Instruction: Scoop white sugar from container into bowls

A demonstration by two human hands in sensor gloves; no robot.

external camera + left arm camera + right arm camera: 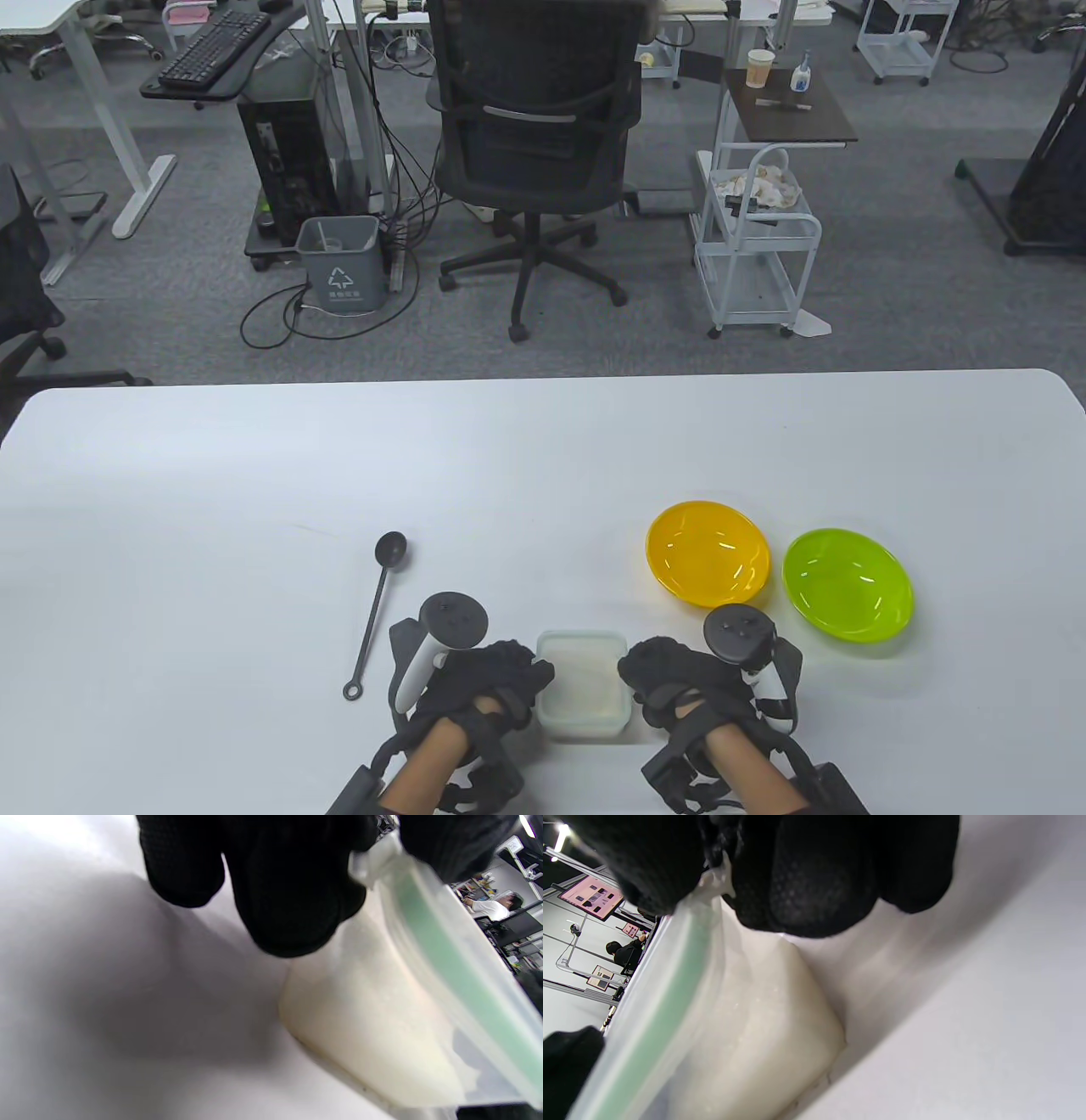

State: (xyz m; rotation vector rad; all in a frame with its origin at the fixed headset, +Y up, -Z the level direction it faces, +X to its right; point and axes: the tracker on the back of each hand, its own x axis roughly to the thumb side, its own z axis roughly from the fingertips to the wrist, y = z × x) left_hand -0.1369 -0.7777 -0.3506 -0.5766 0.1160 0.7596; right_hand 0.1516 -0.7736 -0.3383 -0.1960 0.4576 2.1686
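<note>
From above, the sugar container (584,683) sits on the white counter (254,509) near its front edge, lid on, with the left hand (484,679) at its left side and the right hand (679,679) at its right. Only the wrist views show the grip: the left fingers (292,899) curl down over the lid's edge, and the right fingers (806,887) do the same on the other side, so both hands clasp the lid (657,1001). Those close views also show a green seal under the clear rim and white sugar (373,1027) filling the tub against its wall. The table view alone shows the spoon (377,611) lying left of the hands, untouched, and the yellow bowl (708,553) and green bowl (847,582) side by side to the right, nothing in them. No readable writing on the task things; a grey bin (339,263) on the floor beyond carries a recycling mark.
</note>
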